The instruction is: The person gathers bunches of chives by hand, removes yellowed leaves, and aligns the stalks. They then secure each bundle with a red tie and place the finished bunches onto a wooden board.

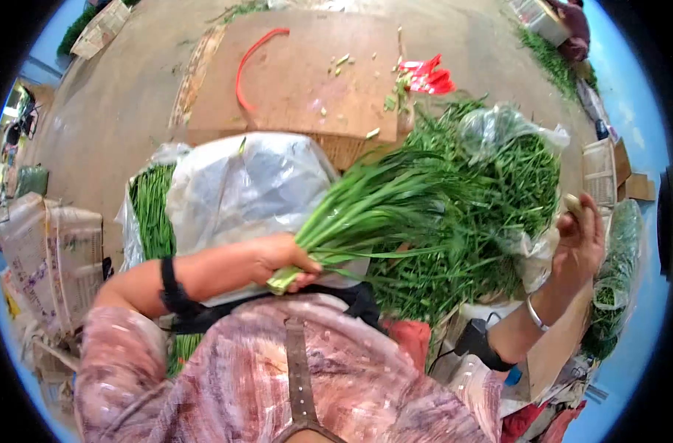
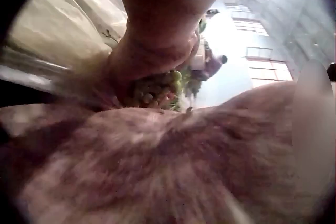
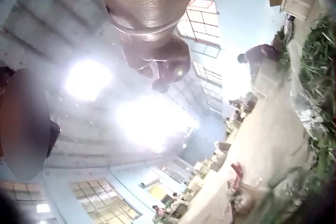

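Note:
My left hand (image 1: 285, 260) grips a bunch of long-leaved greens (image 1: 373, 199) around its pale stem ends, close in front of my chest. The leaves fan out to the right, over a large heap of loose greens (image 1: 455, 251). In the left wrist view, the stem ends (image 2: 177, 83) show only in part past the forearm and sleeve. Raised at the right of the heap is my right hand (image 1: 582, 240), its fingers loosely extended and apart from the bunch. Something small and pale (image 1: 571, 203) shows at its fingertips; I cannot tell what it is.
Ahead stands a brown board (image 1: 314, 74) with a red strip (image 1: 251, 66), stem scraps and red plastic (image 1: 427, 75). A white plastic-covered bundle (image 1: 248, 177) lies before me, beside bagged greens (image 1: 152, 210). Clear plastic (image 1: 499, 133) overlies the heap. Another person (image 1: 575, 29) is far right.

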The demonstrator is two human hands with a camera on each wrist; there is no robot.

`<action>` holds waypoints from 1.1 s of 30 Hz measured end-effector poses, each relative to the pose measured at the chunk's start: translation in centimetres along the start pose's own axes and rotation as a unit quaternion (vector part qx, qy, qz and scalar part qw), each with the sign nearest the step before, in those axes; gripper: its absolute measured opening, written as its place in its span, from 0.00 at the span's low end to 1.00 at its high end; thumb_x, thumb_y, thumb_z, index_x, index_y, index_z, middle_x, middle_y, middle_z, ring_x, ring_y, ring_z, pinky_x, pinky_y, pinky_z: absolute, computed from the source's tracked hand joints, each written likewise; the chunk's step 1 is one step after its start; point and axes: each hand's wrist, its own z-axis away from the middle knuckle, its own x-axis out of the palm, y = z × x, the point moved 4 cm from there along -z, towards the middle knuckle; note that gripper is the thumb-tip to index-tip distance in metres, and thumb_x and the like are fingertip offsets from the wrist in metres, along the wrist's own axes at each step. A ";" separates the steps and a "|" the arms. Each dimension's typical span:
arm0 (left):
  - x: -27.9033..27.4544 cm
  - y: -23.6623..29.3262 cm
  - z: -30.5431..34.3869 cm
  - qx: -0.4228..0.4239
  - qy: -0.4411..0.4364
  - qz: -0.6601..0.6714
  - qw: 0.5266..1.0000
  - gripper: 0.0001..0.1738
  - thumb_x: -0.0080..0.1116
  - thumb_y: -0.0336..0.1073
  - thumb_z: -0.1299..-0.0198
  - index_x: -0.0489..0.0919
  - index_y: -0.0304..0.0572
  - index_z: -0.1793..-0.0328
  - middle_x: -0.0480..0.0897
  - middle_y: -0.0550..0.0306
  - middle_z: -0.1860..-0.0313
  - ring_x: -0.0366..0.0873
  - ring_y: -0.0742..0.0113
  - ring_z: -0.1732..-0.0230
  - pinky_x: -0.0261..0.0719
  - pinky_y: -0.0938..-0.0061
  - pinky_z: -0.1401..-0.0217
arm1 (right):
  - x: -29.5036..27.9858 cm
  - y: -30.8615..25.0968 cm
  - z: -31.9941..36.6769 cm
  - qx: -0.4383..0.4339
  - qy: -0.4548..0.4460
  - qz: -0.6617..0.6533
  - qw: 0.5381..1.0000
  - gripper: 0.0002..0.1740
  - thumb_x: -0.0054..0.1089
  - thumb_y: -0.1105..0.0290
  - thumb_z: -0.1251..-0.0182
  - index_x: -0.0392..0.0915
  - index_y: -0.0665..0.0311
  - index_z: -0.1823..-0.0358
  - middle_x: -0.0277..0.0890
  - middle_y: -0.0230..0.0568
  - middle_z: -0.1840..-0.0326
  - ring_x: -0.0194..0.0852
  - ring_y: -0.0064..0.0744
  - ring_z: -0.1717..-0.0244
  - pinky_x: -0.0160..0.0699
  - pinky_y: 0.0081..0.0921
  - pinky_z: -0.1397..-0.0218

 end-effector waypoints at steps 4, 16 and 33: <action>0.5 -1.1 3.1 -0.074 0.035 0.100 0.992 0.05 0.52 0.28 0.41 0.69 0.37 0.62 0.74 0.54 0.76 0.68 0.73 0.82 0.68 0.76 0.81 | 6.3 3.5 3.2 0.090 -0.060 0.138 0.984 0.13 0.51 0.74 0.36 0.74 0.70 0.51 0.79 0.45 0.64 0.77 0.23 0.72 0.77 0.15 0.64; 0.0 -0.9 6.9 -0.005 -0.110 0.253 0.961 0.14 0.51 0.36 0.41 0.68 0.33 0.54 0.72 0.55 0.72 0.66 0.76 0.79 0.66 0.80 0.78 | 28.0 3.9 17.4 -0.261 -0.632 0.166 0.711 0.59 0.74 0.55 0.67 0.49 0.64 0.31 0.53 0.52 0.32 0.41 0.51 0.28 0.43 0.48 0.29; -3.4 -3.8 10.4 0.078 -0.169 0.253 0.949 0.24 0.53 0.33 0.42 0.63 0.30 0.41 0.77 0.42 0.65 0.69 0.72 0.78 0.71 0.78 0.76 | 26.1 5.1 16.4 -0.241 -0.619 0.161 0.730 0.42 0.69 0.58 0.60 0.64 0.58 0.39 0.56 0.52 0.33 0.51 0.51 0.31 0.53 0.45 0.35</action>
